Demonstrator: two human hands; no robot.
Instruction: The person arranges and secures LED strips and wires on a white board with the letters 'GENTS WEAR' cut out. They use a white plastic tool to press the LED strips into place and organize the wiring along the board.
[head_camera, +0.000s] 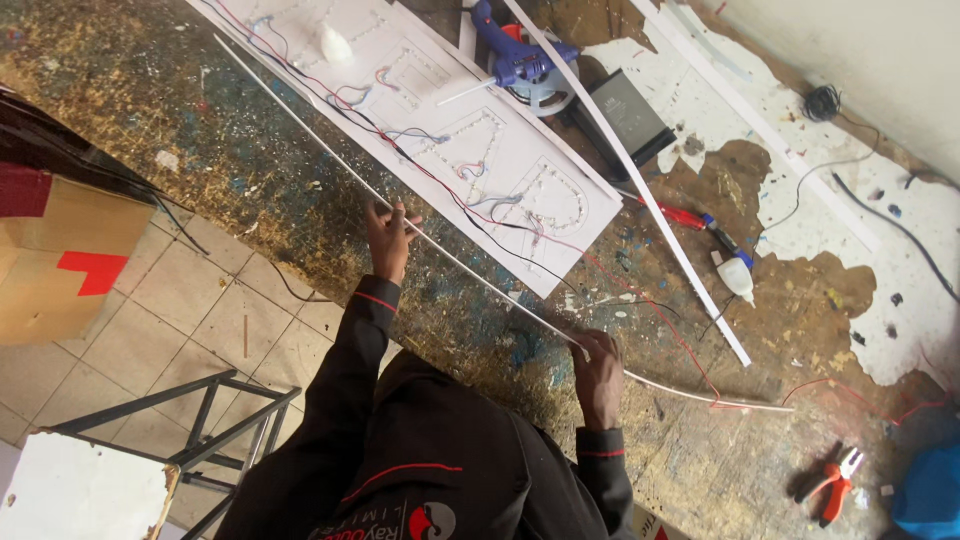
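I pinched the white strip (480, 275) in both hands: my left hand (388, 238) closed on it up near the sign board (520, 215), my right hand (598, 375) gripped it lower on the bench (200, 140). To do it well, I judged, the strip needed even tension and a gentle bow, never a kink. It ran on past both hands, its far end beyond the board's top, its near end by the red wire (690, 350)

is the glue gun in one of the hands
No, the blue glue gun lies on the table, while both the left hand and right hand grip a long white strip.
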